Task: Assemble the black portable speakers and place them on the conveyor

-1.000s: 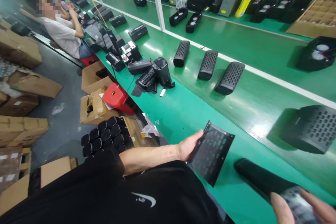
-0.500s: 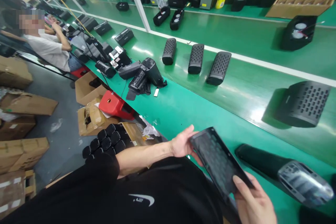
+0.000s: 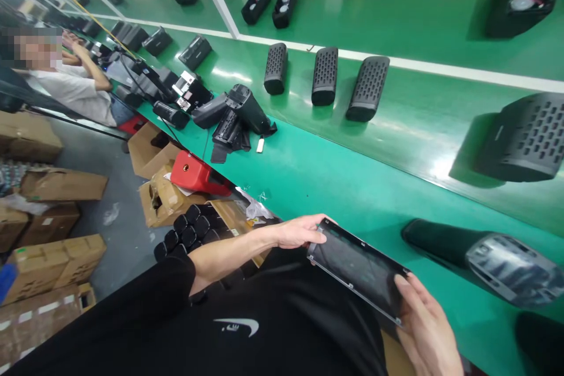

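Observation:
Held in front of my black shirt is a black rectangular speaker grille (image 3: 359, 267), with mesh across its face and small clips or tabs along its edges. My left hand (image 3: 304, 231) is closed on its far left end, thumb on top. The opposite end is gripped by my right hand (image 3: 425, 320), whose thumb presses on the face and whose other fingers are partly hidden. To the right of the grille, a dark speaker housing (image 3: 449, 245) lies on the green bench, its near end covered in shiny clear film.
Several slotted black speakers, among them a large one (image 3: 526, 138), stand on the green conveyor belt (image 3: 409, 141). A heap of black speaker parts (image 3: 233, 120) lies at the bench edge. A red stool (image 3: 196, 173) and cardboard boxes stand below. A co-worker (image 3: 73, 91) sits far left.
The grille has turned flatter and more level, its mesh face now tilted up toward me. My left thumb has come down onto its end. The camera view has tilted down.

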Demonstrator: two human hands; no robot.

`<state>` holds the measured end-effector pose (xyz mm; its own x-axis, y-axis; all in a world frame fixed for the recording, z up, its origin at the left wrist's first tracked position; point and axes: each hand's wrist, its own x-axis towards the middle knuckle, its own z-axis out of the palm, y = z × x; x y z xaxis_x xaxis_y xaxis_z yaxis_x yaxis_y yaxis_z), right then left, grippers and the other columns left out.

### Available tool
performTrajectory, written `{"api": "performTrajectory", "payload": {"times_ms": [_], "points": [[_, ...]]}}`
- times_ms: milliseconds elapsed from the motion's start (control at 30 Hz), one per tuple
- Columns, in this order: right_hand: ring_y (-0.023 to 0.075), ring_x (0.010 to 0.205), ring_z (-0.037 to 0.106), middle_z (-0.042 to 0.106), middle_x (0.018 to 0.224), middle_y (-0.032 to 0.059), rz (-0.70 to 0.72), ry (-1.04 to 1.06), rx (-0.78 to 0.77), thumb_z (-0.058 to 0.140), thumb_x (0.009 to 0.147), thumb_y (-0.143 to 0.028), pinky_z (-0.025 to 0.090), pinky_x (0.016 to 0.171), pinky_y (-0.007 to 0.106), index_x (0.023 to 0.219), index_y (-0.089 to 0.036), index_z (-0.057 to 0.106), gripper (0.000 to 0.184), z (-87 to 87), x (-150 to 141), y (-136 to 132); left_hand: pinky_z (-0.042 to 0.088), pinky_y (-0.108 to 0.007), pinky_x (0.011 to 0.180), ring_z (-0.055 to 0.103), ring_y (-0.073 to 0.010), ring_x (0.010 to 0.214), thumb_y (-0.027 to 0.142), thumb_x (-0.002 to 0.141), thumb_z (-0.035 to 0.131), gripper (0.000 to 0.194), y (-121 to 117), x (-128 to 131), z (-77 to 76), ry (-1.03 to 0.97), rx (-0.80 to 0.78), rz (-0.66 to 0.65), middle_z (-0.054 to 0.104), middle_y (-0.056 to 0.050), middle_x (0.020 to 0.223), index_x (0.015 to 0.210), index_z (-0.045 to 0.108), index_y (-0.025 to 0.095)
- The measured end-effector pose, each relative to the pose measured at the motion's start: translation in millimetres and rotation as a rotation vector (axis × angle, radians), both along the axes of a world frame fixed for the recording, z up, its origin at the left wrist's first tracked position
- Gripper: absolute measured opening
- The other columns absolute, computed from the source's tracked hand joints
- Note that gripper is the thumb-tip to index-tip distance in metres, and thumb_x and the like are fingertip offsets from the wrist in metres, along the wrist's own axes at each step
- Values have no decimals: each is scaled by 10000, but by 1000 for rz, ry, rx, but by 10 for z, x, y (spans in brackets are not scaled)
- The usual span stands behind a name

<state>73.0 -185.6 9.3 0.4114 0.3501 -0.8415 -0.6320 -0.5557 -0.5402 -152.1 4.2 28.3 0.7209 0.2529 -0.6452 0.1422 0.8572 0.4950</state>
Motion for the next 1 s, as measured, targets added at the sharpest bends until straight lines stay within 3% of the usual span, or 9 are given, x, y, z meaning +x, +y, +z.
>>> {"api": "performTrajectory", "payload": {"times_ms": [100, 200, 333, 500, 667, 800, 1000], "points": [[253, 893, 752, 781, 1006, 25, -81, 78, -92, 1006, 462, -486, 608, 704, 293, 1158, -269, 650, 811, 153, -5, 160, 505, -215, 674, 681, -124, 747, 264, 685, 895, 604, 17, 0, -9, -23, 5, -27, 715, -20, 955, 1237, 659, 192], [259, 829, 741, 756, 864, 15, -58, 107, -59, 1024, 387, -463, 600, 673, 298, 952, -248, 631, 721, 278, -5, 275, 458, -189, 617, 653, -111, 703, 178, 665, 812, 632, 37, 7, -28, -32, 12, -58, 699, 2, 894, 1277, 654, 201], [257, 738, 719, 717, 775, 6, -28, 103, -28, 1025, 405, -483, 586, 611, 317, 882, -246, 595, 685, 337, 5, 282, 457, -193, 621, 663, -124, 736, 179, 666, 763, 643, 43, -4, -52, -58, -19, -56, 697, -7, 930, 1298, 647, 210], [212, 687, 684, 738, 842, 9, -61, 60, -36, 1025, 405, -478, 555, 581, 285, 899, -254, 604, 688, 333, 20, 243, 523, -236, 732, 670, -130, 809, 173, 699, 766, 676, 54, -9, -21, -102, 5, -93, 682, -14, 1011, 1352, 607, 251], [211, 708, 684, 741, 856, 5, -45, 64, -43, 1011, 447, -494, 564, 634, 298, 912, -249, 609, 662, 322, 44, 220, 542, -266, 819, 681, -155, 919, 137, 669, 762, 711, 72, 19, 37, -122, 22, -106, 673, -24, 1054, 1352, 595, 248], [194, 690, 659, 733, 859, 9, -3, 48, -15, 996, 503, -528, 538, 598, 278, 945, -250, 629, 638, 364, 57, 202, 541, -265, 791, 674, -159, 912, 152, 662, 769, 720, 72, 37, 76, -125, 7, -100, 665, -29, 1074, 1352, 586, 248], [164, 668, 613, 638, 732, -35, -24, 21, -4, 1021, 436, -492, 534, 616, 253, 912, -241, 632, 664, 432, 34, 216, 516, -242, 763, 643, -143, 888, 142, 674, 746, 724, 89, 41, 156, -122, 48, -125, 654, -20, 1075, 1371, 577, 240]]}}
